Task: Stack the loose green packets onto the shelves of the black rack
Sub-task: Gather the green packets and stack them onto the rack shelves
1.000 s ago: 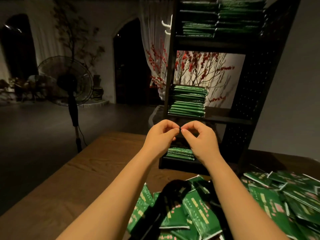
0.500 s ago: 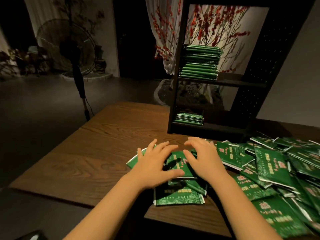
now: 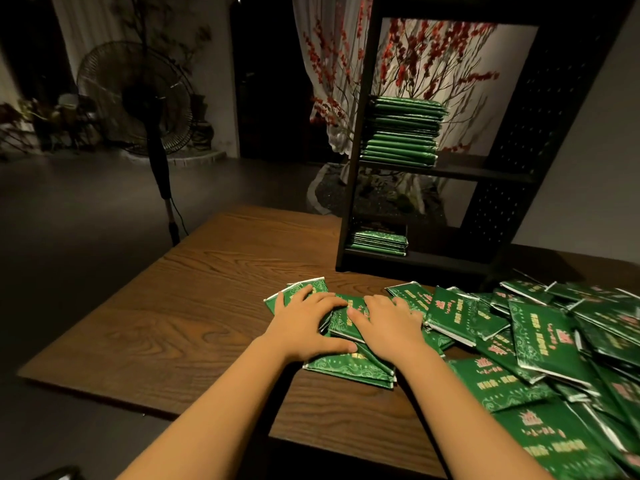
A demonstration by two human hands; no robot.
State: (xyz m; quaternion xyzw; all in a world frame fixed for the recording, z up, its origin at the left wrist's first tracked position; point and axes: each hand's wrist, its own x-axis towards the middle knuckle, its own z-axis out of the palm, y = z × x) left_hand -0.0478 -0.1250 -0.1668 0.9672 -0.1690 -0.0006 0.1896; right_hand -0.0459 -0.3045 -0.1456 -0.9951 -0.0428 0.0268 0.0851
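Both hands, left [image 3: 304, 323] and right [image 3: 388, 322], still press flat, grip uncurled, on the green packets [image 3: 349, 367].

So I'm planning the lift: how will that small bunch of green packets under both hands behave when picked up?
The green packets look glossy, so they will probably slide over one another. They lie fanned unevenly under the left hand and right hand, so they likely need squaring first. Being thin and flat, they probably flex a little.
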